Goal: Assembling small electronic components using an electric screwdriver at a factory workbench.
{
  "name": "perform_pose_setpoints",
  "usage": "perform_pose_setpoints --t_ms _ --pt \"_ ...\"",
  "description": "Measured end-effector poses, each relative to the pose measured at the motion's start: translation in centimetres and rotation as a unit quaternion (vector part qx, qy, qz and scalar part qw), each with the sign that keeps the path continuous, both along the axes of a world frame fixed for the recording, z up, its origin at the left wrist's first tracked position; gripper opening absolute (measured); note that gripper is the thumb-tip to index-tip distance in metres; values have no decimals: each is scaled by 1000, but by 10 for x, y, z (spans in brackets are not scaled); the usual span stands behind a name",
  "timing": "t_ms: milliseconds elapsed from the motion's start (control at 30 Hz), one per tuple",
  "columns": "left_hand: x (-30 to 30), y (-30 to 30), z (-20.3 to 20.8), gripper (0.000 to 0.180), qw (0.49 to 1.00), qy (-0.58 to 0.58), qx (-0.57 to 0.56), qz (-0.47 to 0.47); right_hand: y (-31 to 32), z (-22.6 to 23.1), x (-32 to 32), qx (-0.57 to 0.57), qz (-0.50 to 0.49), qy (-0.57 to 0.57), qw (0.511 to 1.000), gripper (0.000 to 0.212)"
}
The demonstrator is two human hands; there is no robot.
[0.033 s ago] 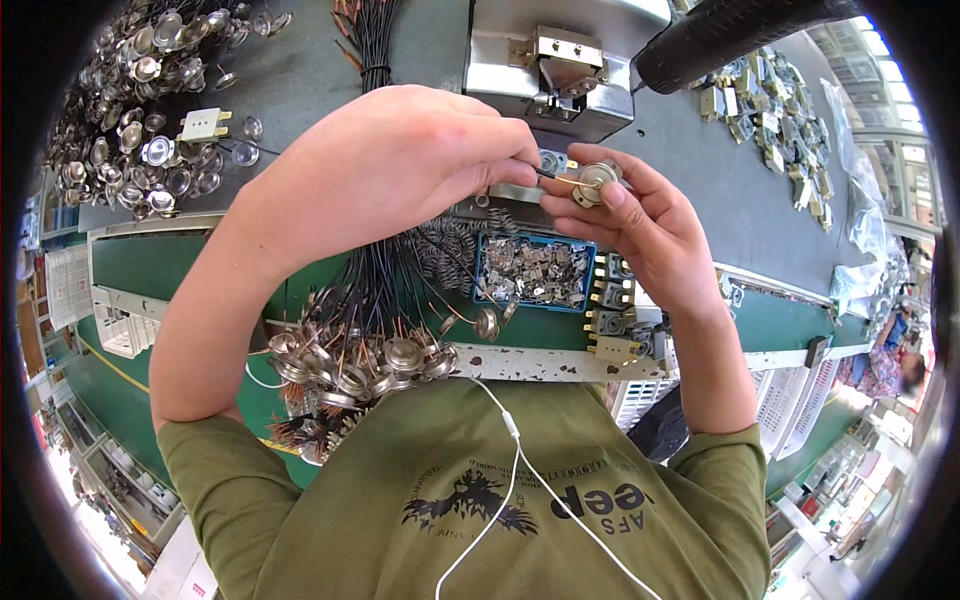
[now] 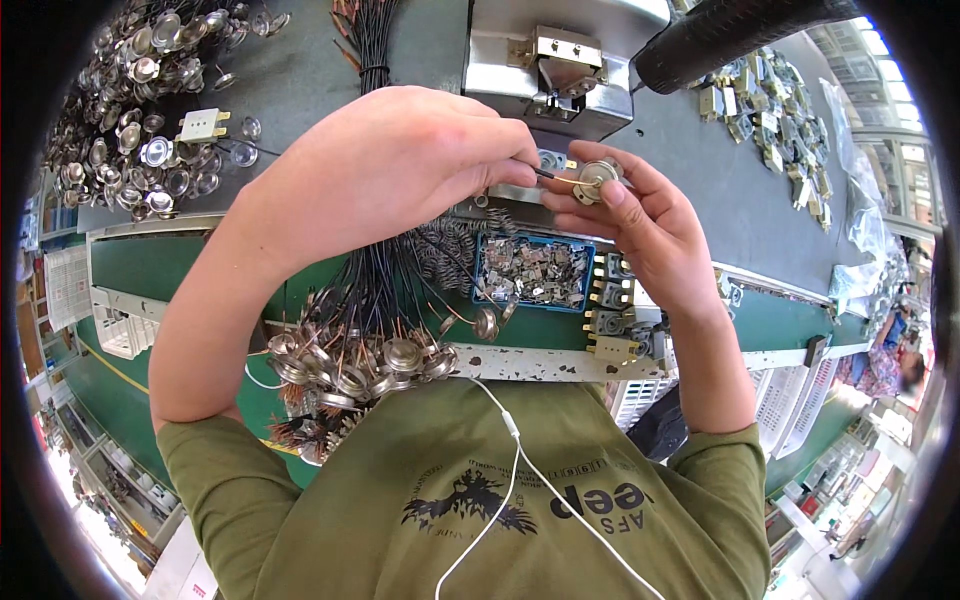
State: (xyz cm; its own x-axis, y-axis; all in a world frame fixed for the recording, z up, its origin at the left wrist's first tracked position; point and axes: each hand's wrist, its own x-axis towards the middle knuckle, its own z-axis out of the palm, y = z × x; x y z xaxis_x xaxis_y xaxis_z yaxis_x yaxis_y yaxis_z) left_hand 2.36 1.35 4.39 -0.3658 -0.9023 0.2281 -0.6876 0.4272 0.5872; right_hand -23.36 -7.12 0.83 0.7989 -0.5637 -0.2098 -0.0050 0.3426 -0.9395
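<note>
My right hand (image 2: pixel 665 240) holds a round silvery metal cap (image 2: pixel 600 172) between thumb and fingers. A thin wire (image 2: pixel 562 180) runs from the middle of the cap, copper-coloured near it and black-sleeved farther left. My left hand (image 2: pixel 420 150) is closed in a pinch on the black part, palm down, its fingertips partly hidden. Just beyond the fingers sits a small grey switch body (image 2: pixel 553 160) with a brass tab, partly covered by my hands. Below my left wrist hangs a bundle of black wires (image 2: pixel 375 290) ending in several metal caps (image 2: pixel 402 355).
A blue tray (image 2: pixel 478 268) of small metal parts lies below my hands, beside coiled springs (image 2: pixel 440 255) and a column of switch bodies (image 2: pixel 610 322). A metal fixture (image 2: pixel 570 60) stands ahead, with a black tube (image 2: pixel 740 40) at its right. Piled caps (image 2: pixel 140 130) lie left, switch bodies (image 2: pixel 770 120) right.
</note>
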Motion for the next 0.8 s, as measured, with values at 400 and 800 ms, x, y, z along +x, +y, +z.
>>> perform_pose_setpoints --t_ms 400,800 --pt "-20 -3 -44 10 993 76 -87 39 29 6 31 -24 -211 -238 948 31" --pt "-13 10 -28 11 981 -137 -137 18 5 18 6 -209 37 112 971 38"
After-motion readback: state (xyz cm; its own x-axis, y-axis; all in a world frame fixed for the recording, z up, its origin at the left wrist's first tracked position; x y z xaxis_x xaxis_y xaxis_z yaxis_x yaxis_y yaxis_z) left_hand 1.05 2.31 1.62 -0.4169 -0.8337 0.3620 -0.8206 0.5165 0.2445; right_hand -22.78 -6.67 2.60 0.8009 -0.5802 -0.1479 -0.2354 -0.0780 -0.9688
